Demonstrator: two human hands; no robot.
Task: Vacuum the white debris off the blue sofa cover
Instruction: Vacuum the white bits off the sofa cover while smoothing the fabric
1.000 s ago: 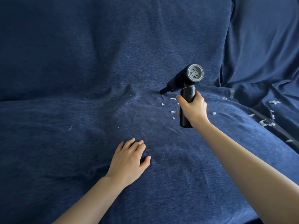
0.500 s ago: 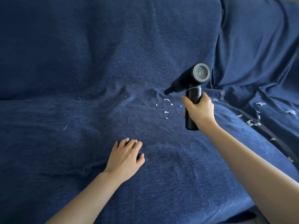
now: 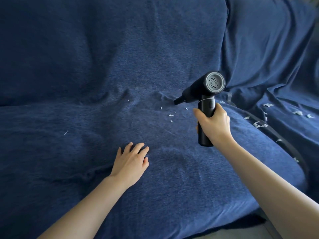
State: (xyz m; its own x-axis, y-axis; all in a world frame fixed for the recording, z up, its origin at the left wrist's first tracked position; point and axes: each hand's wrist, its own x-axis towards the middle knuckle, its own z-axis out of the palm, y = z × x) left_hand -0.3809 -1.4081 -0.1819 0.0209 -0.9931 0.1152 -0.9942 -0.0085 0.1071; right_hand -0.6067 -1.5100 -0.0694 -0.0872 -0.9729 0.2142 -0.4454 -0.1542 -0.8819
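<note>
Rightward-shifted, right hand [image 3: 214, 125] clamps vacuum [image 3: 205, 100] beside white debris [image 3: 171, 115]; left hand [image 3: 131, 163] flat, fingers apart.

Plain deep blue cover [image 3: 103, 66], scattered white debris [image 3: 171, 115], black vacuum [image 3: 205, 121] with grey rear cap patterned with ringed vent slots

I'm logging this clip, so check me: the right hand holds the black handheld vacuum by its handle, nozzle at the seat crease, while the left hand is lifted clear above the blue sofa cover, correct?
Not quite. The head view shows the left hand resting flat on the blue fabric sofa cover, not lifted above it. The rest holds: the right hand grips the black handheld vacuum by its handle, nozzle at the seat crease.
</note>
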